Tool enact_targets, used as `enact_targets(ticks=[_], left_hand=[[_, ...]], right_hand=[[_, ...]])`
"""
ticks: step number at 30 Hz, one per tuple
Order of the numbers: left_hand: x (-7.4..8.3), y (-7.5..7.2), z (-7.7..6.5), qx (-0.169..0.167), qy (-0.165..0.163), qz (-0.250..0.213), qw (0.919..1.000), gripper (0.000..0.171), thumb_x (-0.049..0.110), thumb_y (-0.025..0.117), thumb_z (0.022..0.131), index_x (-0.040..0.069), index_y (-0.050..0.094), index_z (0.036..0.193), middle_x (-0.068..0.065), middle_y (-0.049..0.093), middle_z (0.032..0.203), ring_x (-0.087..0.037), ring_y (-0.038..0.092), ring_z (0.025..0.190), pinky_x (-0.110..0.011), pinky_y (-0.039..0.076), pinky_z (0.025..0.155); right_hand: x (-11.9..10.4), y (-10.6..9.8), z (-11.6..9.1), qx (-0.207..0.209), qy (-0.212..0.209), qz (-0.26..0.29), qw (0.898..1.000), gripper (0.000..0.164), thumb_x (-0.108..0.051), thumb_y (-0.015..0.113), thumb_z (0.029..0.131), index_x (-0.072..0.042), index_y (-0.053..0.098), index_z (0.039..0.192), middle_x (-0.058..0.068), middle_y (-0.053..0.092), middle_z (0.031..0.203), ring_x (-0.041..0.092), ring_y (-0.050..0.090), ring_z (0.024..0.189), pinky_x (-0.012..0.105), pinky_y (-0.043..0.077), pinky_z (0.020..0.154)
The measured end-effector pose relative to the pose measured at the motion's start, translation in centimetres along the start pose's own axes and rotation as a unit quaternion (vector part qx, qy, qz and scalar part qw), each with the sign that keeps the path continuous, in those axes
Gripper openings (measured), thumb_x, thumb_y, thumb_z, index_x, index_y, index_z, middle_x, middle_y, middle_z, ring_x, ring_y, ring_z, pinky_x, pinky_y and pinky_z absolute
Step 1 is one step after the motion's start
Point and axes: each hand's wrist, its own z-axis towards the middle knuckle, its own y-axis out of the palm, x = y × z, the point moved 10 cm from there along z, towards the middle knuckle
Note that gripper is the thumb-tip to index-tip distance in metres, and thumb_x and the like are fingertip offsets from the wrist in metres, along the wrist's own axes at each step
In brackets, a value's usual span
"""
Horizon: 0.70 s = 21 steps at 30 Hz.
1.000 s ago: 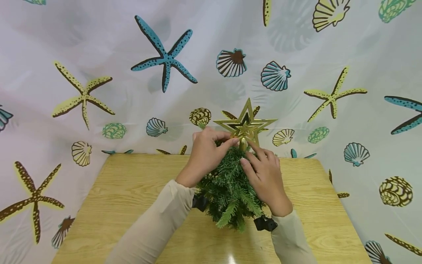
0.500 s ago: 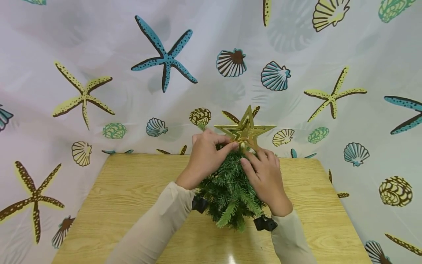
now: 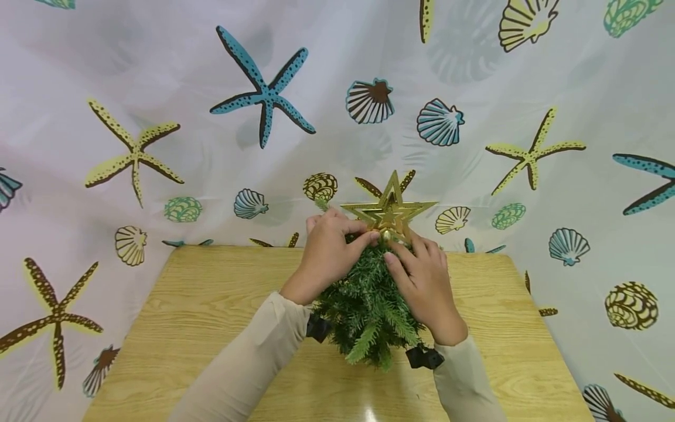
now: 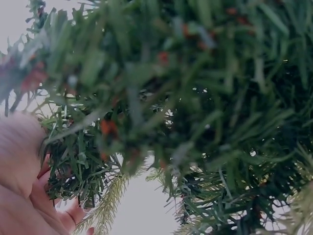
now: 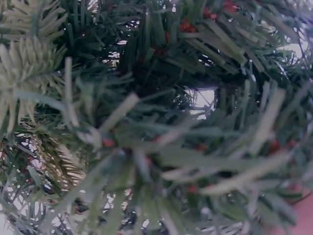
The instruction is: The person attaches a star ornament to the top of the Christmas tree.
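Note:
A gold star tree topper (image 3: pixel 390 212) stands upright at the tip of a small green artificial Christmas tree (image 3: pixel 369 305). My left hand (image 3: pixel 331 246) pinches the star's base between thumb and forefinger, from the left. On the other side, my right hand (image 3: pixel 429 284) has its fingers bent around the treetop, the forefinger at the star's lower right and the thumb on the needles below. Dense needles with small red specks fill the left wrist view, where part of my hand (image 4: pixel 22 181) shows at the left edge. Branches (image 5: pixel 161 161) hide nearly all of the right hand in its wrist view.
The tree is on a wooden table (image 3: pixel 227 328). A white cloth (image 3: pixel 327 35) printed with starfish and shells hangs behind and to both sides. Black wrist cameras (image 3: pixel 424 356) sit by the cuffs, close against the lower branches.
The star has come down onto the treetop and shifted slightly left, its gold base sinking among the needles. My left fingers moved down a little with it; the right hand stays nearly still.

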Motion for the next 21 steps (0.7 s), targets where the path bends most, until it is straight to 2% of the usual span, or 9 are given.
enact_targets(ticks=[9, 13, 15, 17, 21], left_hand=[[0.1, -0.4, -0.1, 0.023, 0.004, -0.002, 0.9997, 0.020, 0.032, 0.080, 0.094, 0.013, 0.082, 0.099, 0.002, 0.076, 0.095, -0.019, 0.058, 0.099, -0.055, 0.026, 0.108], [0.2, -1.3, -0.1, 0.030, 0.013, -0.017, 0.9993, 0.018, 0.029, 0.080, 0.094, 0.012, 0.078, 0.099, 0.002, 0.074, 0.095, -0.019, 0.062, 0.099, -0.058, 0.025, 0.113], [0.1, -2.0, -0.1, 0.039, 0.018, -0.035, 0.9985, 0.017, 0.027, 0.080, 0.094, 0.011, 0.077, 0.099, 0.001, 0.075, 0.094, -0.020, 0.065, 0.100, -0.055, 0.029, 0.114], [-0.1, -2.7, -0.2, 0.046, 0.020, -0.063, 0.9968, 0.021, 0.024, 0.080, 0.095, 0.009, 0.075, 0.110, 0.000, 0.076, 0.096, -0.022, 0.066, 0.106, -0.052, 0.033, 0.115], [-0.9, -4.3, -0.6, 0.061, 0.002, -0.116, 0.9914, 0.042, 0.022, 0.079, 0.096, 0.012, 0.067, 0.134, 0.003, 0.075, 0.106, -0.021, 0.060, 0.123, -0.047, 0.039, 0.113]], right_hand=[[-0.2, -0.6, 0.2, 0.006, -0.007, -0.007, 1.000, 0.054, -0.049, 0.046, 0.109, -0.009, 0.066, 0.140, 0.018, 0.047, 0.156, 0.042, 0.044, 0.135, 0.065, 0.029, 0.110], [-0.5, -1.0, 0.3, -0.001, -0.010, -0.009, 1.000, 0.050, -0.045, 0.052, 0.108, -0.009, 0.066, 0.140, 0.020, 0.047, 0.155, 0.042, 0.044, 0.137, 0.066, 0.030, 0.110], [-0.6, -1.3, 0.3, -0.002, -0.010, -0.007, 1.000, 0.048, -0.043, 0.056, 0.107, -0.010, 0.066, 0.140, 0.021, 0.047, 0.155, 0.042, 0.044, 0.138, 0.067, 0.029, 0.111], [-0.7, -1.5, 0.3, 0.001, -0.012, -0.004, 1.000, 0.046, -0.040, 0.059, 0.106, -0.010, 0.067, 0.139, 0.022, 0.047, 0.155, 0.043, 0.044, 0.139, 0.067, 0.029, 0.112], [-1.0, -2.2, 0.3, 0.013, -0.018, 0.003, 1.000, 0.044, -0.038, 0.064, 0.104, -0.010, 0.068, 0.137, 0.021, 0.047, 0.155, 0.042, 0.042, 0.141, 0.065, 0.030, 0.114]])
